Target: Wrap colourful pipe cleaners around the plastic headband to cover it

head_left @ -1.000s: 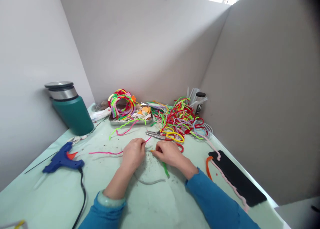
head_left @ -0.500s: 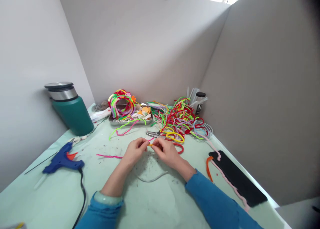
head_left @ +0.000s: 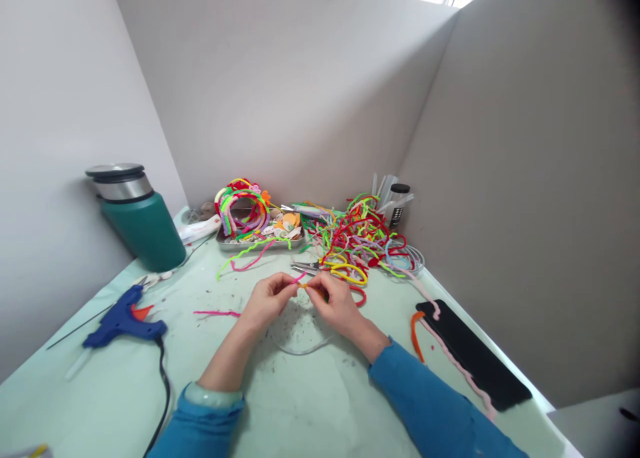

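Note:
My left hand and my right hand meet above the middle of the table, fingertips a small gap apart. An orange pipe cleaner spans that gap, pinched at both sides; most of it is hidden by the fingers. A pink pipe cleaner sticks out at the left fingertips, pointing up and right. Another pink length lies left of my left wrist; whether it joins the held piece is hidden. Below the hands rests a clear thin tube. Yellow-handled scissors and red-handled scissors lie just beyond my right hand.
A blue glue gun and a green bottle stand left. At the back are a metal tray of craft pieces and a tangled pipe cleaner pile. A black flat object lies right, beside an orange strip.
The pink pipe cleaner now shows more above my left fingertips. Both hands stay close together with only small finger movements, and the view has shifted slightly.

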`<state>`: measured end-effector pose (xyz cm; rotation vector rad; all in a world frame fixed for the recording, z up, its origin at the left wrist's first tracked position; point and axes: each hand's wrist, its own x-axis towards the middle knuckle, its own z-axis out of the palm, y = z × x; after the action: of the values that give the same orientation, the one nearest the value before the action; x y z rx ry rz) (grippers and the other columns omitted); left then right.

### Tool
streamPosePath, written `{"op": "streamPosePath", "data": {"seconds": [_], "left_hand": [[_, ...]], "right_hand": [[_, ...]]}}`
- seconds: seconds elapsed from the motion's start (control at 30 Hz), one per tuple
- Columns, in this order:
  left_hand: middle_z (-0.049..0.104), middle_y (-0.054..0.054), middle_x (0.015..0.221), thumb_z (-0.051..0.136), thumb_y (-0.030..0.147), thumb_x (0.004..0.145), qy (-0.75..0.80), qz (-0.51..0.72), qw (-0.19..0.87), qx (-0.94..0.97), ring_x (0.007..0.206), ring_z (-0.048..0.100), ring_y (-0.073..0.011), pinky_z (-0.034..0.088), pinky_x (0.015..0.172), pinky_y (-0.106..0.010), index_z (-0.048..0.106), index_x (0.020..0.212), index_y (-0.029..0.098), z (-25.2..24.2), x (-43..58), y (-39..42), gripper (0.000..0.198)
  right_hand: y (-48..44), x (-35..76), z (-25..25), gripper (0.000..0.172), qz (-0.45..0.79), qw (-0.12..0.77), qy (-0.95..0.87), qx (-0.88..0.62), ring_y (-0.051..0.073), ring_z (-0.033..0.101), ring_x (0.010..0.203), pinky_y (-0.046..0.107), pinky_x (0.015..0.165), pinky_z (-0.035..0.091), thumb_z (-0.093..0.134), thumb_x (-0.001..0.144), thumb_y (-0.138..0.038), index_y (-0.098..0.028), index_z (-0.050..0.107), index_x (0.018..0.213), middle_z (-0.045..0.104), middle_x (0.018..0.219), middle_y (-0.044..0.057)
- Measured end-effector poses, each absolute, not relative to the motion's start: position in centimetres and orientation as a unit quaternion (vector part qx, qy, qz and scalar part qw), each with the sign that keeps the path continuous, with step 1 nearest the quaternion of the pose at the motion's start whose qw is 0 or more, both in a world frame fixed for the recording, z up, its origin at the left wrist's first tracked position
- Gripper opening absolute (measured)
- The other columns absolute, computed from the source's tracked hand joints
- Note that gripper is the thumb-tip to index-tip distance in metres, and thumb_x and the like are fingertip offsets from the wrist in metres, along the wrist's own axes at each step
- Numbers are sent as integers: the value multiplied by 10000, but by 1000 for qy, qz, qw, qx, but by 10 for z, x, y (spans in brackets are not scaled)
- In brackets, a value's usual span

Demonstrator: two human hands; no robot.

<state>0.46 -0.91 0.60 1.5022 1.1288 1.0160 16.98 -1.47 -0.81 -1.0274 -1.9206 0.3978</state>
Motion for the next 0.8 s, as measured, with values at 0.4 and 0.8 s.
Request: {"op": "streamPosePath", "data": {"seconds": [0.4,0.8], "left_hand": [[430,60,491,597,359,688,476,432,471,604,429,319,-52,249,414,-183,588,724,138,3,7,-10,224],[447,58,491,586,353,698,468,423,455,629,426,339,-56,260,417,-183,599,737,143,1,7,-8,214]], "right_hand": [[-15,168,-9,73,157,456,-776,-408,111,489,594,223,568,348,487,812,-195,-168,533,763,552,664,4],[-16,166,-9,71,187,463,-765,-407,100,477,583,213,553,339,497,798,-186,-160,535,745,541,649,-5]]}}
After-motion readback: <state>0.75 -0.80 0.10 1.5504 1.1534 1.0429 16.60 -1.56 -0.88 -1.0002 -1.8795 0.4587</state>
